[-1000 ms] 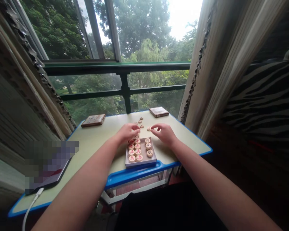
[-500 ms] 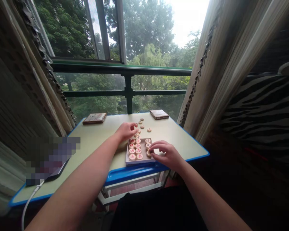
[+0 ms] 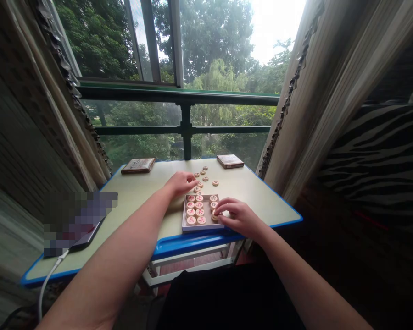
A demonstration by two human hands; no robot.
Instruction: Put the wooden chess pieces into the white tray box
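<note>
A shallow open box (image 3: 209, 225) of round Chinese chess pieces lies near the table's front edge. Two columns of red-lettered pieces (image 3: 199, 212) fill its left side. Dark-lettered pieces (image 3: 213, 198) stand along its right wall. My right hand (image 3: 239, 217) pinches a Chinese chess piece (image 3: 214, 216) at the near end of that right column. Beyond the box, my left hand (image 3: 183, 183) has its fingers closed together beside loose pieces (image 3: 200, 184). Whatever may be between those fingertips is hidden.
More loose pieces, one at the right (image 3: 215, 183), lie behind the box. Two flat boxes (image 3: 138, 165) (image 3: 230, 161) rest at the table's back. A blurred device with a white cable (image 3: 53, 270) lies left. Curtains (image 3: 289, 114) and a green railing (image 3: 186, 130) border the table (image 3: 261, 201).
My left hand's fingers, apart before, have come together near the loose pieces. My right hand stays on the piece in the box. The whole view has shifted slightly.
</note>
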